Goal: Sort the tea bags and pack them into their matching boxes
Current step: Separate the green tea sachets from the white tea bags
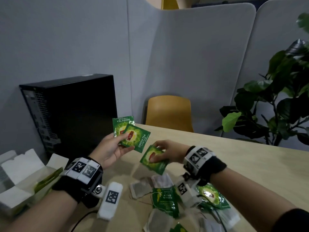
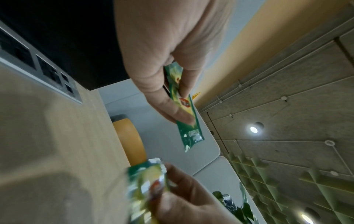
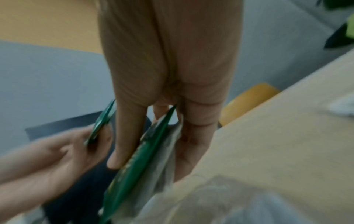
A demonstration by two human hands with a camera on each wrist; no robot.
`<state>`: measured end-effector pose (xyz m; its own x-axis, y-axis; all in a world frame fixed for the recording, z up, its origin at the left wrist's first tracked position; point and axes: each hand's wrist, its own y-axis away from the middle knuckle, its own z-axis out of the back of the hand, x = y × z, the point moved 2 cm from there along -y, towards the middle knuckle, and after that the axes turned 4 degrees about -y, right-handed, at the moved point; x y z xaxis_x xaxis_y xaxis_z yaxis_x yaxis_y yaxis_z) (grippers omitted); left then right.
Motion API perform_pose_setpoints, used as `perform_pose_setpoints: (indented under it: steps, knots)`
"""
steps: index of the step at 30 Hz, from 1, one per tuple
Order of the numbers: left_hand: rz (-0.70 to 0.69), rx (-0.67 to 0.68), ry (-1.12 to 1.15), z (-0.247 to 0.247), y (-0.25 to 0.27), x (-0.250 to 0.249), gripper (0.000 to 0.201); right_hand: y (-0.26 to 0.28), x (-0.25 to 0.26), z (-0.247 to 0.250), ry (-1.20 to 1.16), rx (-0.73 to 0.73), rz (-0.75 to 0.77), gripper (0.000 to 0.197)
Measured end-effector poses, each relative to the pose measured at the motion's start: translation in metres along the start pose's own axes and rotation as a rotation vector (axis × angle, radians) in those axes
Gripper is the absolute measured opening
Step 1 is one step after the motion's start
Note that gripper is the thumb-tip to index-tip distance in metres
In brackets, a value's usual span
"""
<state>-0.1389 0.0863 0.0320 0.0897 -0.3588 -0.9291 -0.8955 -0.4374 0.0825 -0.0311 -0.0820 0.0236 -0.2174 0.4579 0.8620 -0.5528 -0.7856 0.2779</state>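
My left hand [image 1: 124, 141] is raised over the table and pinches two green "GREEN TEA" sachets [image 1: 133, 139] between thumb and fingers; the left wrist view shows them edge-on [image 2: 191, 136]. Just right of it, my right hand [image 1: 158, 152] grips a third green sachet [image 1: 153, 163] above the table. This sachet is seen edge-on in the right wrist view [image 3: 132, 171], with a pale paper piece against its back. A pile of loose tea bags [image 1: 167, 198], green sachets and plain white filter bags, lies below my right wrist. Open white boxes [image 1: 25, 168] stand at the left.
A black computer tower [image 1: 71, 114] stands on the wooden table [image 1: 234, 161] behind the boxes. A yellow chair [image 1: 168, 113] is at the far edge and a leafy plant [image 1: 275, 106] at the right. Grey partition walls enclose the space.
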Motion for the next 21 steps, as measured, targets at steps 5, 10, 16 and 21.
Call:
perform_pose_setpoints:
  steps: [5, 10, 16, 21]
  knots:
    - [-0.054, -0.065, 0.026, 0.009, 0.003, -0.002, 0.010, -0.020, 0.006, -0.063, 0.651, 0.285, 0.033, 0.066]
    - [-0.057, -0.085, 0.013, 0.018, 0.003, 0.001, 0.013, -0.026, 0.008, -0.071, 0.784, 0.311, 0.003, 0.065]
    - [-0.027, -0.148, -0.087, 0.026, -0.004, 0.003, 0.012, -0.027, 0.009, -0.067, 0.688, 0.333, 0.053, 0.045]
    - [0.019, -0.199, -0.115, 0.026, -0.024, 0.005, 0.006, -0.027, 0.003, 0.000, -0.004, 0.033, -0.074, 0.043]
